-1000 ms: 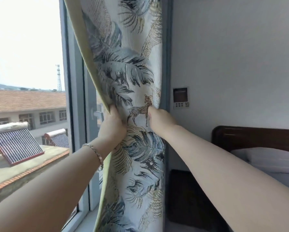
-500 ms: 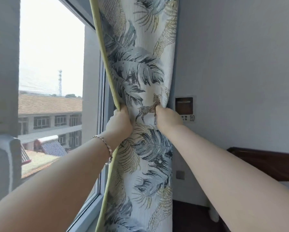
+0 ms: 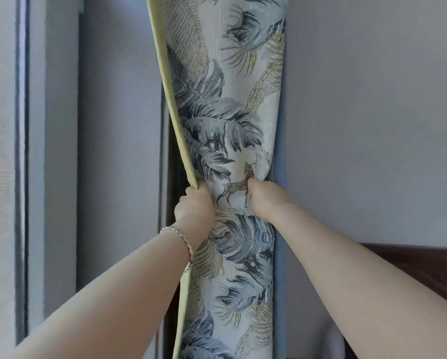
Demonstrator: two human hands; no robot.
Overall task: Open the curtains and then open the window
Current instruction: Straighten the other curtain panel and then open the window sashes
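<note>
A plain grey-white wall point(image 3: 372, 112) fills the right half of the view, and the pale grey window frame point(image 3: 53, 151) takes up the left, with only a thin strip of netted glass and daylight at the far left edge. Between them hangs the curtain point(image 3: 230, 125), gathered into a narrow bundle against the corner where frame meets wall. Its face is printed with blue-grey and ochre leaves (a small brown deer sits right between the two fists), and its left edge is turned over to show a yellow-green lining. The left hand point(image 3: 193, 208) is closed round that folded left edge, fingers wrapped out of sight behind the cloth, and a thin beaded bracelet point(image 3: 178, 235) circles the wrist. The right hand point(image 3: 265, 196) is clenched into the fabric at the bundle's right side, close to the wall, at much the same height as the left; its fingertips are buried in the folds. Both bare forearms reach up from the lower corners of the view. A narrow blue-grey strip runs down the wall just to the right of the curtain. Low on the right, a dark wooden headboard point(image 3: 411, 265) stands against the wall, partly hidden by the right forearm.
</note>
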